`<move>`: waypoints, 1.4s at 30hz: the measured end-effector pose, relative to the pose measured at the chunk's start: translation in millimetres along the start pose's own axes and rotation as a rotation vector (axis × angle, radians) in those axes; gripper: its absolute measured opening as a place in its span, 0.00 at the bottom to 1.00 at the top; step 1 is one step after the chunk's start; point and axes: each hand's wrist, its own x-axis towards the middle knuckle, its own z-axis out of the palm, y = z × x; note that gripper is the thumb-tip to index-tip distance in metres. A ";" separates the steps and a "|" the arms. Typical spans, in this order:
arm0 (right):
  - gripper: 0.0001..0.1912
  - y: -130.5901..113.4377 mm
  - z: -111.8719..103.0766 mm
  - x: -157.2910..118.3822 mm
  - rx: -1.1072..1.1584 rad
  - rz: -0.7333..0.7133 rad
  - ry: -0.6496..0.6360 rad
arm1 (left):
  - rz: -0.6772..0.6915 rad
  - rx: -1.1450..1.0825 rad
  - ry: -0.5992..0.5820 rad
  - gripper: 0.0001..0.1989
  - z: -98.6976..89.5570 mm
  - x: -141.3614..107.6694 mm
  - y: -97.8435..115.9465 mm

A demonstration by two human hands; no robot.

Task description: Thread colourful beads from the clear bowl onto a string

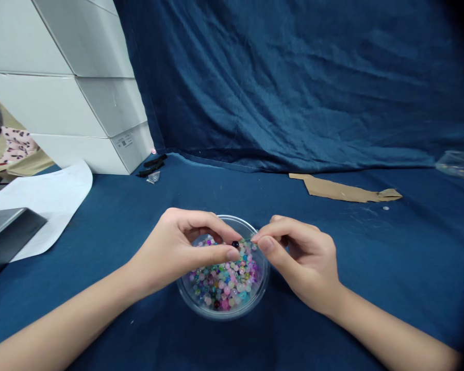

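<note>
A clear round bowl (222, 313) holds many small beads (230, 283) in pink, blue, purple and green. Over the bowl's left part, my left hand (193, 239) pinches a dark, shiny bead (235, 244) between thumb and index finger. My right hand (305, 257) is at the bowl's right rim, its thumb and index fingertips pressed together. A thin, faint strand seems to run from those fingertips toward the dark bead; it is too fine to make out clearly. Both hands hide parts of the rim.
White boxes (96, 108) are stacked at the back left, beside a white sheet (69, 206) and a dark box-shaped object (11, 237). A torn cardboard strip (336, 190) lies behind my right hand. A clear bag (458, 165) is at the far right, before a blue curtain (286, 77).
</note>
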 end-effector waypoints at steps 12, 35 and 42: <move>0.05 0.7 1.0 0.3 -0.020 0.007 -0.001 | 0.033 0.015 -0.015 0.06 -1.2 1.3 -1.2; 0.08 0.6 3.0 3.1 -0.056 0.052 -0.064 | 0.078 0.094 -0.025 0.05 -0.7 2.3 -1.8; 0.08 1.0 3.2 1.8 -0.054 0.088 -0.107 | 0.038 0.089 -0.018 0.06 0.5 2.0 -0.3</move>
